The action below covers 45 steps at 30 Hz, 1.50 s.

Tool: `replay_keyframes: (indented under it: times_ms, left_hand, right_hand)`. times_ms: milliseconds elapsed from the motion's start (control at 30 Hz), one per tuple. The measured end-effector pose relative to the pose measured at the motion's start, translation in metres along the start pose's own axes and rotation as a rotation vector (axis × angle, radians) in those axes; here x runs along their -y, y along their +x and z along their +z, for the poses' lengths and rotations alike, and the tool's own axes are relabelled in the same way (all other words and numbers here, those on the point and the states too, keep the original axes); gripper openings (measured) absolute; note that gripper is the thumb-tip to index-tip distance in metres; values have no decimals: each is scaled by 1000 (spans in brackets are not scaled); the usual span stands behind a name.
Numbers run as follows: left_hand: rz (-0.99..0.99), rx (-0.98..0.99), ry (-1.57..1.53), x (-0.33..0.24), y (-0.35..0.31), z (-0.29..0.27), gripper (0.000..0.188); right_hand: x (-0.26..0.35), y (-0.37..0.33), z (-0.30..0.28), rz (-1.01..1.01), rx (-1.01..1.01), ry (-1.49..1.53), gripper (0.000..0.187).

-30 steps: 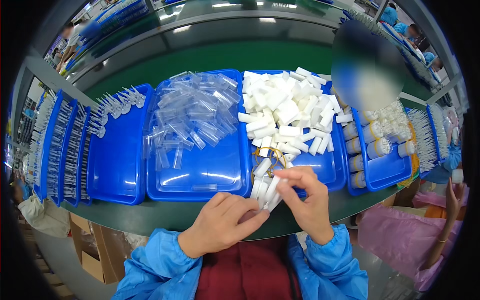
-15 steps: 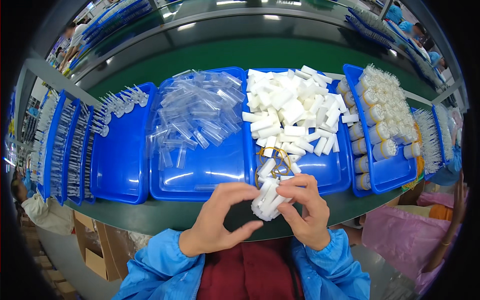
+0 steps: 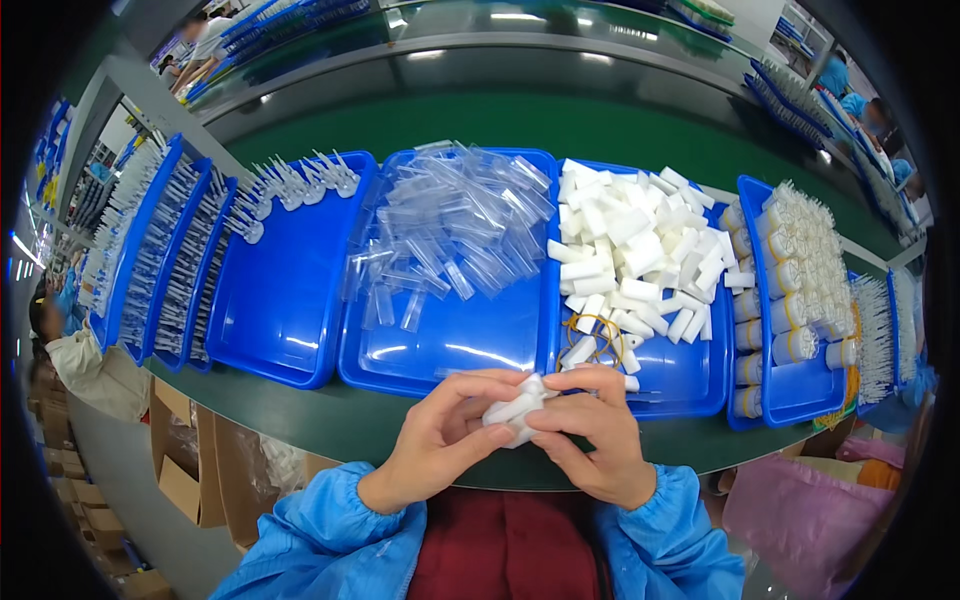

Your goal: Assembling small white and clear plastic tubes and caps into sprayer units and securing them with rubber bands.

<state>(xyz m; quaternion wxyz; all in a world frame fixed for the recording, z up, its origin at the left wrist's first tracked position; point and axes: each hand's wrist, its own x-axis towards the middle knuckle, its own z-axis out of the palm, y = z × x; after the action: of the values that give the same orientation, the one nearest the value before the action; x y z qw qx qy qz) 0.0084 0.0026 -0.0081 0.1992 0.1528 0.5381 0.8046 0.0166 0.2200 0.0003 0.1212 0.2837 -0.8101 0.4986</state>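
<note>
Above the table's front edge, a bundle of short white cylinders sits between my two hands. My left hand is closed round its left side, with the thumb across the near face and the fingers behind. My right hand pinches the bundle's right side with thumb and fingertips. Just beyond the hands is a blue tray with a heap of loose white cylinders. Thin yellow rubber bands lie at the near edge of that heap. My fingers hide part of the bundle.
Left of it, a blue tray holds clear plastic tubes. Farther left, another tray carries white-based stemmed parts, beside steeply tilted full trays. At right, a tray holds banded white bundles. Cardboard boxes stand below left.
My left hand has closed in on the bundle from the left; before, its thumb and fingers were spread apart. The bundle has tilted between both hands. The whole view has shifted, with trays appearing farther right.
</note>
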Motion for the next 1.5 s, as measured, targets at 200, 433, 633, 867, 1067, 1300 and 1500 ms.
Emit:
replay_keyframes:
  times_ms: [200,433,633,867,1067,1300,1500]
  left_hand:
    - [39,-316,-43,-8,-14,-35,34]
    - [124,-352,-1,-1,-10,-58,35]
    - [218,-188,60,17,-12,-77,33]
    - [275,-177,-71,27,-21,-85,33]
    - [281,-172,-97,20,-26,-84,31]
    - [271,-241,-54,2,-68,-89,30]
    - [193,-427,-26,-13,-73,-71,30]
  right_hand:
    - [-20,76,-5,-17,35,-106,38]
    - [-112,233,50,8,-94,-540,56]
    - [-121,273,67,394,336,-677,66]
    - [-97,206,76,69,287,-605,57]
    - [-67,188,67,-208,157,-588,47]
    - [-43,172,126,-597,414,-372,51]
    - [-46,151,92,-612,438,-602,40]
